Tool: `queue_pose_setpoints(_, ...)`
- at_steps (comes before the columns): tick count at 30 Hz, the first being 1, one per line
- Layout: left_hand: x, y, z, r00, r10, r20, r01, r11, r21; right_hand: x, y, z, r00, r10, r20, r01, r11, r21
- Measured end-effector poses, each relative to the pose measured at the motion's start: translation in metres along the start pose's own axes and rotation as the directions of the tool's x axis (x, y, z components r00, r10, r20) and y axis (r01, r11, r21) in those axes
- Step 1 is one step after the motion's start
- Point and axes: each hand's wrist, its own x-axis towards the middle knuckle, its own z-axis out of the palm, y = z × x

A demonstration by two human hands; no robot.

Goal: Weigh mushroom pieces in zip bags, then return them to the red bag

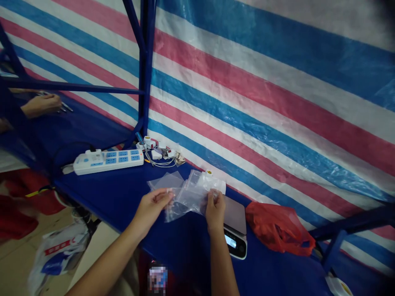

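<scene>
Between my two hands a clear plastic zip bag [191, 196] is stretched above the blue table. My left hand [157, 201] pinches its left edge between thumb and fingers. At the other side, my right hand [215, 205] has its fingers closed on the bag too. More clear bags [168, 181] lie on the table behind and beneath it, and their edges blend together. Just right of my right hand sits a kitchen scale [236, 230] with a lit display. Part of its plate is hidden by that hand.
A white power strip [108, 161] lies to the left, with tangled chargers and cables [159, 152] beside it. A red plastic bag [279, 226] rests right of the scale. Blue frame posts [146, 65] and a striped sheet [247, 94] stand behind. Another person's hand [43, 105] shows at far left.
</scene>
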Motion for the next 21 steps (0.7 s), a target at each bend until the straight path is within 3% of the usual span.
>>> queue_pose_setpoints(3,0.016,0.01,-0.026,0.991,0.092,-0.1,-0.085,0.994,0.075,-0.003,0.001,-0.003,0.997,0.056,0.059,-0.049,0.992,-0.119)
queue_pose_setpoints(6,0.033,0.028,-0.048,0.976,0.169,-0.135,-0.144,0.973,0.18,-0.017,0.007,-0.009,0.982,0.059,0.179,0.02,0.911,-0.413)
queue_pose_setpoints(9,0.047,0.044,-0.057,0.97,0.208,-0.127,-0.174,0.957,0.233,-0.039,0.008,-0.01,0.992,0.022,0.122,0.067,0.733,-0.677)
queue_pose_setpoints(11,0.05,0.052,-0.054,0.973,0.205,-0.102,-0.177,0.956,0.235,-0.051,-0.001,-0.005,0.996,-0.078,0.05,0.09,0.688,-0.72)
queue_pose_setpoints(14,0.046,0.057,-0.038,0.974,0.216,-0.069,-0.201,0.962,0.183,-0.059,-0.028,0.011,0.982,-0.188,0.022,0.17,0.822,-0.544)
queue_pose_setpoints(15,0.044,0.057,-0.031,0.972,0.225,-0.062,-0.213,0.964,0.16,-0.058,-0.037,0.019,0.989,-0.146,0.035,0.147,0.896,-0.418)
queue_pose_setpoints(17,0.037,0.055,-0.018,0.969,0.241,-0.057,-0.232,0.964,0.132,-0.051,-0.05,0.036,0.99,0.037,0.137,-0.019,0.991,-0.131)
queue_pose_setpoints(19,0.034,0.049,-0.008,0.96,0.269,-0.072,-0.256,0.954,0.153,-0.042,-0.054,0.05,0.96,0.159,0.232,-0.171,0.985,0.034)
queue_pose_setpoints(21,0.035,0.041,-0.004,0.929,0.354,-0.111,-0.322,0.918,0.233,-0.033,-0.05,0.059,0.958,0.163,0.236,-0.18,0.982,0.052)
